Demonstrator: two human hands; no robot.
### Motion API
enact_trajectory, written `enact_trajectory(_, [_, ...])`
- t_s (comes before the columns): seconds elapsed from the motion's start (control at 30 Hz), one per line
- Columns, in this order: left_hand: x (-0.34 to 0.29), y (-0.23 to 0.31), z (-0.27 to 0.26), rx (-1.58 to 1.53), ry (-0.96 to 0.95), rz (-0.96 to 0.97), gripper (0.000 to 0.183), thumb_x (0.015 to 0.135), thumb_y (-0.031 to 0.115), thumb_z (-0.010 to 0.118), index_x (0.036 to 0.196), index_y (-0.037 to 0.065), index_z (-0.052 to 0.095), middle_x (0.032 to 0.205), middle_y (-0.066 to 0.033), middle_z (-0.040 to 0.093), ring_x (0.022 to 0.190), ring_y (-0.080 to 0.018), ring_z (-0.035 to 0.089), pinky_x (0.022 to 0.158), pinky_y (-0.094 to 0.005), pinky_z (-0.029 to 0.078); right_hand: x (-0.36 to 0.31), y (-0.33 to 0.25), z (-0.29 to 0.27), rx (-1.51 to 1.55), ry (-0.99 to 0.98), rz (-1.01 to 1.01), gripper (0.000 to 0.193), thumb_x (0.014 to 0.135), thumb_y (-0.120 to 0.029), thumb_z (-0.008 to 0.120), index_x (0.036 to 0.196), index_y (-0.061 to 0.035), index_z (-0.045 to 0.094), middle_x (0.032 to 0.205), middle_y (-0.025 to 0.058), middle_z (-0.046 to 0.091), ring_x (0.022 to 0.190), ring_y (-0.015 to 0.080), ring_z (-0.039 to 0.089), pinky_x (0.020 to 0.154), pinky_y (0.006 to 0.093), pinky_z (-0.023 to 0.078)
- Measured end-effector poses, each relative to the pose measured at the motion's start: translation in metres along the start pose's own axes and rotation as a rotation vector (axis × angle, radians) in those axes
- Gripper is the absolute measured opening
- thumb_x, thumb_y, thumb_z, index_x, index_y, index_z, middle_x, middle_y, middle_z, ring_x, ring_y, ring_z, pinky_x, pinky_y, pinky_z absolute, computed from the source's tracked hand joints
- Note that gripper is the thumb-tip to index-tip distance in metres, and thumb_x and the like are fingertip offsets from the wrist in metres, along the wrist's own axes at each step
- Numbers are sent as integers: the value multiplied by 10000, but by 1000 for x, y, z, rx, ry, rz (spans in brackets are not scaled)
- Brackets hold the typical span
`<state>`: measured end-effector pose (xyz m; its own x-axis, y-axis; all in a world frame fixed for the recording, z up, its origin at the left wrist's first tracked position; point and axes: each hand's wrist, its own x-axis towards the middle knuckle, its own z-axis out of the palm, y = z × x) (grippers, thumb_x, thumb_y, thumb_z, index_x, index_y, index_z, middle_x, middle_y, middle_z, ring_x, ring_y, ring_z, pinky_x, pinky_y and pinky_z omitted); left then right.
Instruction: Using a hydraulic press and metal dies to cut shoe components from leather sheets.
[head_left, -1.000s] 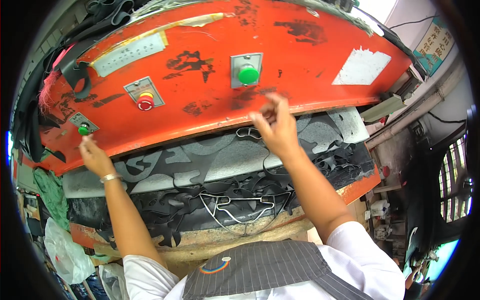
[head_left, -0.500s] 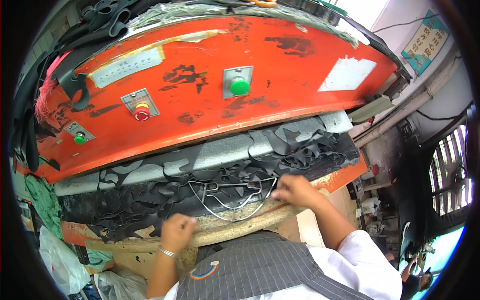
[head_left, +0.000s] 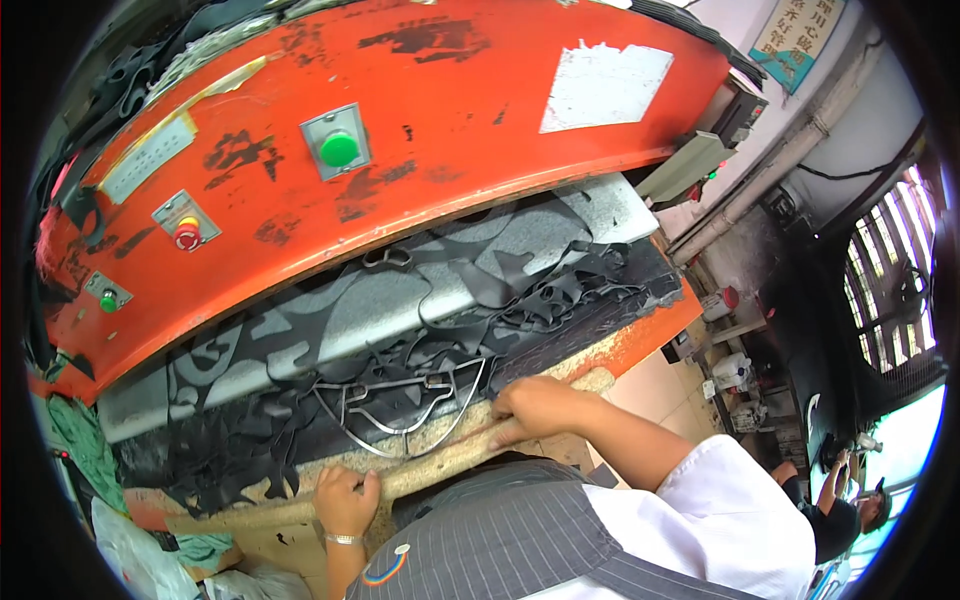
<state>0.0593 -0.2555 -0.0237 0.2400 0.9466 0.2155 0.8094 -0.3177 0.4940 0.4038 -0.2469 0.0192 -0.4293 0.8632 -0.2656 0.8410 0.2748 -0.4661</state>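
Observation:
A cutting die (head_left: 408,453), an open frame of bent metal strip, lies on the black offcuts (head_left: 240,445) along the machine's front ledge. My right hand (head_left: 540,408) is beside the die's right side, apart from it. Its fingers and thumb close over the pale padded rail (head_left: 430,470) at the front edge. Further left along that rail is my left hand (head_left: 347,502), fingers curled over it and thumb raised on top. Part of the left fingers' grip is hidden.
The orange press head (head_left: 460,130) spans the far side, with a green button (head_left: 339,149) and a red stop button (head_left: 187,234). Beneath it, cut black sheet (head_left: 385,300) lies on a pale board (head_left: 610,205). Another person (head_left: 845,515) is at the far right.
The view has swung right. My right hand has dropped from the die's right corner onto the padded rail. My left hand has lowered onto the rail too.

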Motion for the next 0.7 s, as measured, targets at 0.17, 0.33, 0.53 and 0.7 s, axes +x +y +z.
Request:
enact_trajectory(0.17, [17,-5,0,-32,-96,-1,253,710,186,707,554,40,572,615,-113,557,637,-325,542,595,-422,437,105,28,-57,60,499,113,613,797,-526,655,1148,-31,568,1092,157,585,1002,370,593,836,443,494])
enact_trajectory(0.33, [26,-2,-1,15,-140,-12,304,762,186,688,552,27,538,580,-111,528,579,-297,525,556,-427,414,220,36,-72,71,458,239,580,795,-492,681,1104,-21,546,1104,162,541,980,367,616,835,436,508])
enact_trajectory(0.53, [42,27,-19,40,-231,-41,226,864,238,624,780,32,666,739,-183,638,660,-367,598,602,-439,459,223,101,-111,442,602,121,530,840,-484,628,934,37,611,1042,281,608,990,434,588,845,464,468])
enact_trajectory(0.7, [37,23,-18,112,-177,46,248,866,250,626,794,18,678,729,-183,635,631,-345,591,583,-419,465,135,210,-134,151,822,325,456,802,-333,709,1085,7,597,1077,226,587,1043,397,567,896,436,462])
